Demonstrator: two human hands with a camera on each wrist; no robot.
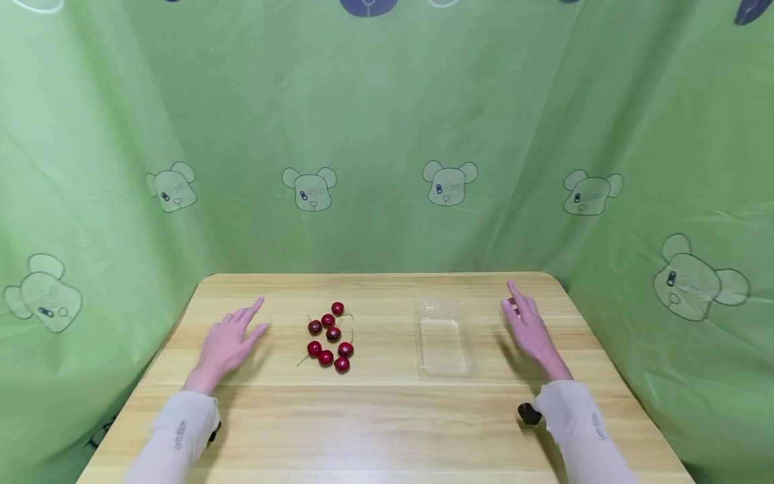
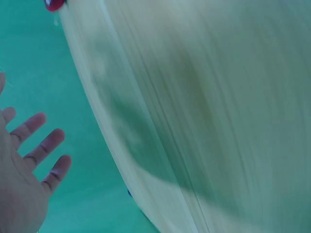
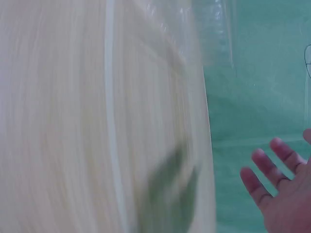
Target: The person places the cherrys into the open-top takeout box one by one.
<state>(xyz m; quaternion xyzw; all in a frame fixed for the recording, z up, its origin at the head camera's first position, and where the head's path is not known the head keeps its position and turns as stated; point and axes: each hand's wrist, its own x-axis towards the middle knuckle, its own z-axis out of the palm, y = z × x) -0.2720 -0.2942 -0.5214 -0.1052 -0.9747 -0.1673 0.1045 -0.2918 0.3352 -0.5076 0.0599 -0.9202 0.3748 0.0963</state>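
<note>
Several dark red cherries point(image 1: 333, 334), some with stems, lie loosely grouped left of the table's middle. To their right sits a clear plastic container point(image 1: 447, 346), see-through, with its shape partly lost against the wood. My left hand point(image 1: 228, 341) hovers over the table to the left of the cherries, fingers spread and touching nothing. On the far side, my right hand point(image 1: 529, 327) is held above the table to the right of the container, its fingers extended and holding nothing. In the left wrist view, one cherry point(image 2: 54, 4) shows at the top edge.
The wooden table point(image 1: 387, 423) has rounded back corners. A green curtain point(image 1: 387, 134) printed with bear heads hangs behind it and along both sides. A dark object point(image 1: 529, 413) shows beside the right sleeve's cuff.
</note>
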